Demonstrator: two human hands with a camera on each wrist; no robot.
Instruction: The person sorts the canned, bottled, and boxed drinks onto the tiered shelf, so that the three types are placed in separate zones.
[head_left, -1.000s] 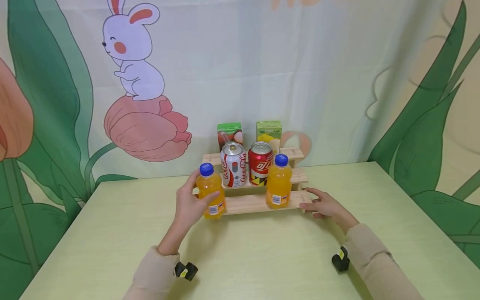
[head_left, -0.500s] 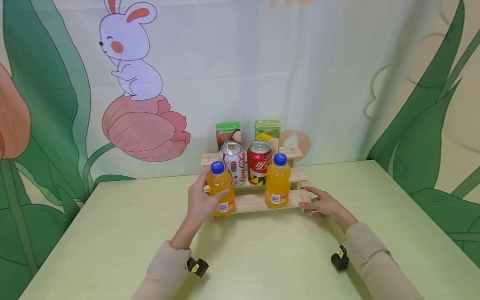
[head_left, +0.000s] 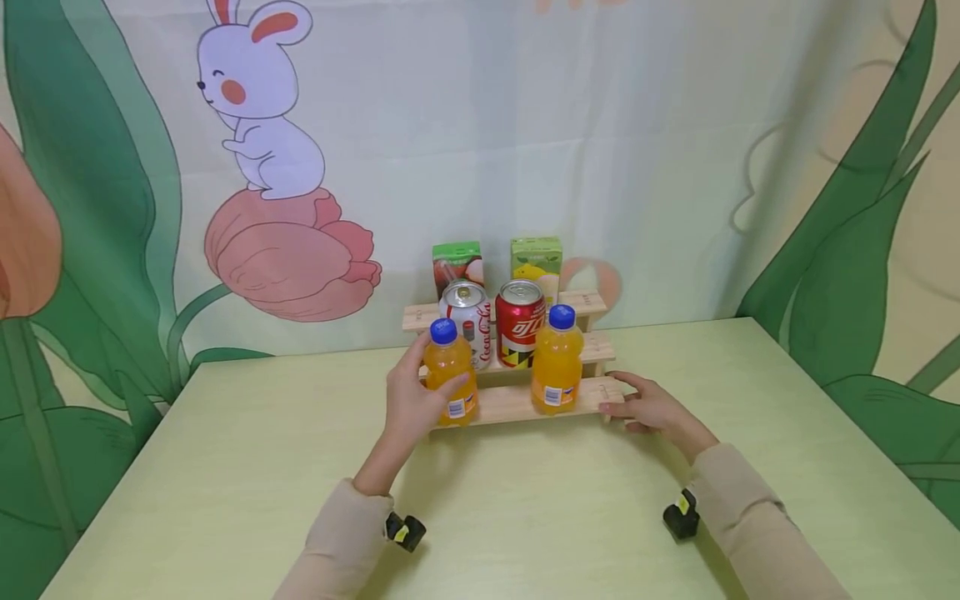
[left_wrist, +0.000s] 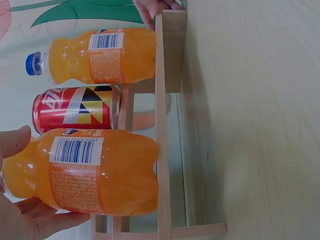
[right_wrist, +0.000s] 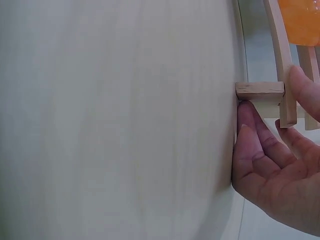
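Observation:
My left hand [head_left: 412,398] grips an orange soda bottle [head_left: 454,362] with a blue cap, thumb in front and fingers around the back. In the left wrist view, the base of that bottle [left_wrist: 125,175] is right at the lowest step of a small wooden tiered rack [head_left: 506,404]. With my right hand [head_left: 654,408] I hold the rack's right end; in the right wrist view the thumb lies over the step [right_wrist: 283,60] and fingers reach beneath it. A second orange soda bottle [head_left: 557,371] stands upright on the same step, towards the right.
On the middle step stand a white cola can [head_left: 482,321] and a red cola can [head_left: 517,325]. Two juice cartons, one red and green [head_left: 458,265], one light green [head_left: 536,254], stand on the top step. A printed curtain [head_left: 660,167] hangs behind the table [head_left: 525,517].
My left hand has carried its bottle rightwards, from the rack's left end to over the lowest step in front of the white can. The right hand has stayed at the rack's end.

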